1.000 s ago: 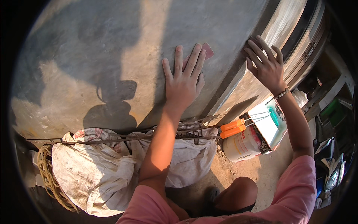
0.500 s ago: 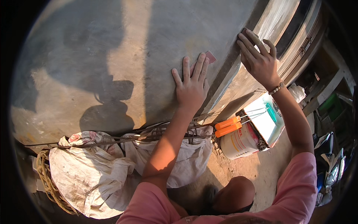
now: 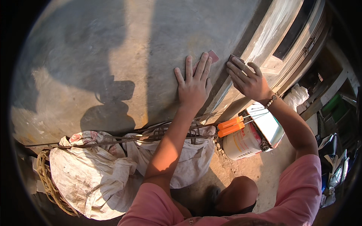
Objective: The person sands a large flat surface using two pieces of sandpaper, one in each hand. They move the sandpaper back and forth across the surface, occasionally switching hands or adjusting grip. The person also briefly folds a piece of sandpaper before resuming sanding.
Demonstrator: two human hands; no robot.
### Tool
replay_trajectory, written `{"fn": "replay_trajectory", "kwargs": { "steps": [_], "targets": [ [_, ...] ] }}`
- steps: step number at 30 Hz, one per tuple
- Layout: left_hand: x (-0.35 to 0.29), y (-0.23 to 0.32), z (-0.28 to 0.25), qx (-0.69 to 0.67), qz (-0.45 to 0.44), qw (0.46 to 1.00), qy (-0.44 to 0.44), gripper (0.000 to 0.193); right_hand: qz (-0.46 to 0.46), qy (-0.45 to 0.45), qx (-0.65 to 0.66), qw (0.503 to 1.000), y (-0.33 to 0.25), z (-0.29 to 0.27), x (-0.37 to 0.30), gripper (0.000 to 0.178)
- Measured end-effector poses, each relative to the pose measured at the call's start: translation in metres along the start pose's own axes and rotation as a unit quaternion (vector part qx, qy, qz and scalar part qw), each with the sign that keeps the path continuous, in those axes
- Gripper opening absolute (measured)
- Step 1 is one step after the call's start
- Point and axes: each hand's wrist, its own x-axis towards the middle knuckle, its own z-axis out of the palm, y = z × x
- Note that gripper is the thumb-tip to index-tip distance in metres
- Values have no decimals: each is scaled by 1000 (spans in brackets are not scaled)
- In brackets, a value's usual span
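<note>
My left hand (image 3: 193, 84) lies flat on the grey plastered wall (image 3: 166, 45), fingers spread. A reddish-brown piece of sandpaper (image 3: 213, 57) sticks out from under its fingertips. To the right, my right hand (image 3: 249, 78) presses a small dark piece of sandpaper (image 3: 231, 57) against the wall's narrow edge strip beside the door frame. Its fingers are bent together over the sandpaper and hide most of it. A beaded bracelet (image 3: 271, 101) circles the right wrist.
A white bucket (image 3: 241, 145) stands below my right arm, with orange-handled tools (image 3: 230, 127) across its top. Whitish sacks (image 3: 90, 177) and thin metal rods (image 3: 124, 140) lie along the wall's foot. A coil of rope (image 3: 49, 184) is at the left. The wooden frame (image 3: 269, 37) borders the wall.
My right hand has slid down and left along the edge strip with its sandpaper. The left hand has stayed in place on the wall.
</note>
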Motion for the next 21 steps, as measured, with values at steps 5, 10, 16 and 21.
{"fn": "replay_trajectory", "kwargs": {
  "steps": [5, 10, 16, 21],
  "targets": [
    [-1, -3, -3, 17, 13, 1000, 3, 82, 161, 2, -75, 984, 20, 5, -2, 30],
    [-2, -5, -7, 3, 17, 1000, -4, 82, 94, -10, -46, 995, 5, 12, -8, 31],
    [-3, -10, -8, -8, 27, 1000, -4, 81, 28, 20, -28, 999, 4, 6, -5, 29],
    [-5, -9, -6, -13, 18, 1000, -4, 81, 151, 49, -102, 982, 17, 2, 6, 27]
  ]
}}
